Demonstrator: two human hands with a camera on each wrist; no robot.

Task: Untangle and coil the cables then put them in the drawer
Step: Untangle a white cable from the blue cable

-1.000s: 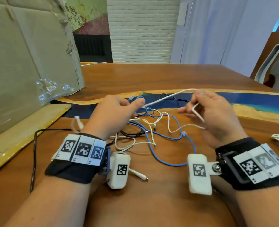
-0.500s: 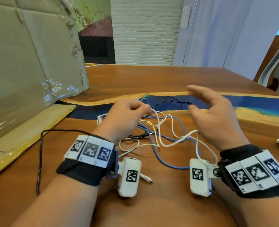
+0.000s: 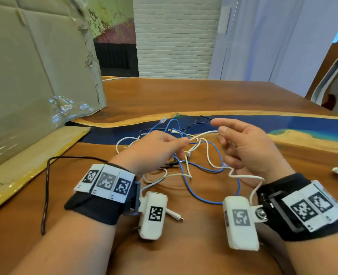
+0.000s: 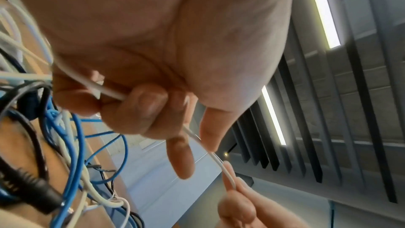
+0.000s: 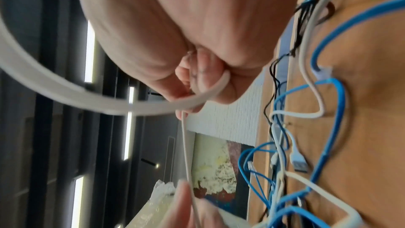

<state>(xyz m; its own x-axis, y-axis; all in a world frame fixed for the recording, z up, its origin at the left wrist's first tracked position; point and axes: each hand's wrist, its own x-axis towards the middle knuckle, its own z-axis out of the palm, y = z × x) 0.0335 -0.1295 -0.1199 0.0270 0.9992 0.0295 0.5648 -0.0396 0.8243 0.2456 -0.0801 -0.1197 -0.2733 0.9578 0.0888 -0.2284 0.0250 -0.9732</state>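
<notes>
I'm pinching a white cable (image 3: pixel 202 134) over a wood-brown table (image 3: pixel 194 96) with a dark blue streak; a bright blue cable (image 3: pixel 186 181) and a black cable (image 3: pixel 46 187) are tangling nearby, and black-and-white checker tags (image 3: pixel 104 181) are wrapping my black wristbands.

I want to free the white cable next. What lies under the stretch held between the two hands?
Under the white cable, blue cable loops and a thin black cable lie on the wooden table. The left hand and right hand cover other crossings.
</notes>
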